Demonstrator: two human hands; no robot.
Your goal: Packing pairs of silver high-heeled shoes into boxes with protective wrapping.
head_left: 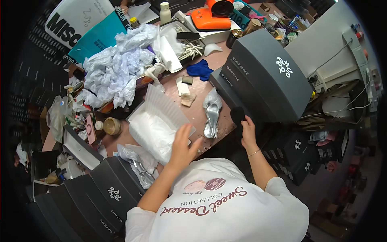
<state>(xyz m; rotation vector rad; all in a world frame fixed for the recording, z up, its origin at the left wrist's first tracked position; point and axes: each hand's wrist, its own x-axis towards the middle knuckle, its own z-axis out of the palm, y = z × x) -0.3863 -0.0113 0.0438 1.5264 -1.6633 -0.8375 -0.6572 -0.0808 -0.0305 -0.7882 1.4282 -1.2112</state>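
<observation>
— What are the hands doing, closest in?

— The left hand (182,146) lies with fingers spread and loose on the white tissue paper (151,135) inside an open white shoe box (161,105) at the near edge of the brown table (198,89). The right hand (246,131) is clenched around a small black brush (237,114), held up against the front of the grey boxes (264,76) stacked at the right.

— And between them?

— A silver shoe (211,117) lies on the table just right of the open box, partly in clear plastic.

— Farther off?

— A blue cloth (200,69), a heap of crumpled white paper (117,68) to the left, and an orange tool (209,19) at the far edge.
</observation>
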